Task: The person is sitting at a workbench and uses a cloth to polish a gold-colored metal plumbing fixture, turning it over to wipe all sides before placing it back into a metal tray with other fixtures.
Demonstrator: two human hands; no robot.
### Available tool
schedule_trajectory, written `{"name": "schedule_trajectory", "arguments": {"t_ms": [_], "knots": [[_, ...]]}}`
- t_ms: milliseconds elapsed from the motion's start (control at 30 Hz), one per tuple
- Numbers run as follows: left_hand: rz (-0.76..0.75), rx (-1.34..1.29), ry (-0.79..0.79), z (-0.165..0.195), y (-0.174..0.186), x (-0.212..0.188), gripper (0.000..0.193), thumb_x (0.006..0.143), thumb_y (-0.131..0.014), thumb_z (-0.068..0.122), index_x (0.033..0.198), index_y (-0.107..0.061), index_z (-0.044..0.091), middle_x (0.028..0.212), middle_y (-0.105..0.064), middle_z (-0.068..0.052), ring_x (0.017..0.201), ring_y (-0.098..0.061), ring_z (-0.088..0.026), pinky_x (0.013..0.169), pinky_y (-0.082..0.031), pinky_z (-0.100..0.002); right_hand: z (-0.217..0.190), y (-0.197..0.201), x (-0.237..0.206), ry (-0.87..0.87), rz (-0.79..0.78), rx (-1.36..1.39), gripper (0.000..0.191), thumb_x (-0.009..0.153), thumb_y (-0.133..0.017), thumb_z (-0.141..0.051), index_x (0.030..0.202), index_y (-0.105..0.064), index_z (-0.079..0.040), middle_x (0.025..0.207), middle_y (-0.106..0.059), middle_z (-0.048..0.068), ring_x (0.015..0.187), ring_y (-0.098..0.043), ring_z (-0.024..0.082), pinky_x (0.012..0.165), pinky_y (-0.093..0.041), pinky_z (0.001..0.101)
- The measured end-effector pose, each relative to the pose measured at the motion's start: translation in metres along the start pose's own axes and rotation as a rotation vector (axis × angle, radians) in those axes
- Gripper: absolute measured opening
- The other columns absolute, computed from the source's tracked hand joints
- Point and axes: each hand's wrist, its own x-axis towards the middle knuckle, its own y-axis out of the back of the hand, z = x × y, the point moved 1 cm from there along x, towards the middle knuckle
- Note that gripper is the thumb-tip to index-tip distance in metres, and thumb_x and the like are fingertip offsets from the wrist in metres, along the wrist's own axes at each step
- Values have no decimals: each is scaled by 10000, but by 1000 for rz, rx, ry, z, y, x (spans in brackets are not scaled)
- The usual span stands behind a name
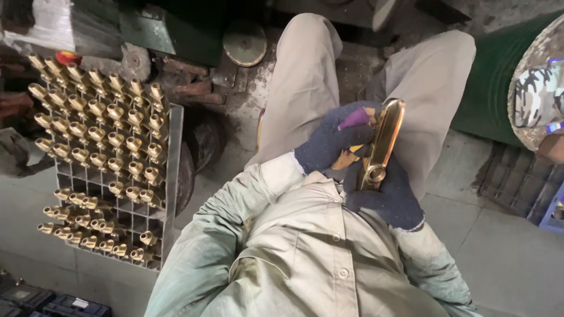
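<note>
Closest to the head camera was the person's pale green shirt [305, 258], with tan trousers [305, 76] beyond it, seen from above as the person sat. Both hands wore dark blue knit gloves. At mid-frame, over the lap, they held a polished brass fitting [383, 141], long and slightly curved, with a round open mouth at its near end. One hand, the left [332, 141], closed around the fitting's middle from the side; the right hand [385, 196] cupped its lower end, fingers curled shut beneath the mouth.

It looked solid, stiff and heavy for its size. Its mirror finish was probably slippery and easily scratched, so the gloves suited it. Its thick body looked the safest place to grip, away from the mouth's rim.

To the left stood a grey grid tray [173, 176] filled with rows of smaller brass parts [97, 129], each in its own cell; some cells sat empty. A camouflage cap [537, 88] showed at the right edge. Dark blue cases [53, 304] lay at bottom left, bearing a small white label too tiny to describe. A white wrapped bundle [47, 23] sat top left.
</note>
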Motion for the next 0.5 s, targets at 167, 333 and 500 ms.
{"name": "schedule_trajectory", "arguments": {"t_ms": [167, 333, 500], "knots": [[-30, -183, 52, 3, -11, -11, 428, 953, -665, 37, 1373, -601, -21, 1227, -655, -92, 1087, -623, -142, 937, -513, -300, 0, -3, -8, -69, 18, 2, 768, 682, -867, -21, 1322, -445, -42, 858, -687, 90, 717, -698, 175, 613, -617, 338], [2, -164, 78, -6, -5, -13, 415, 963, -656, 32, 1371, -598, -15, 1225, -646, -92, 1109, -615, -152, 950, -514, -312, 3, -3, -10, -112, 26, 72, 765, 690, -854, -32, 1333, -439, -49, 836, -689, 95, 666, -708, 183, 568, -617, 335], [-46, 132, -86, -20, 11, -7, 401, 1015, -656, 143, 1385, -606, -4, 1255, -660, -84, 1186, -625, -155, 1041, -513, -307, 2, -2, -10, -95, 22, -5, 786, 655, -871, -11, 1318, -450, -45, 874, -687, 73, 733, -702, 160, 597, -623, 324]]}}
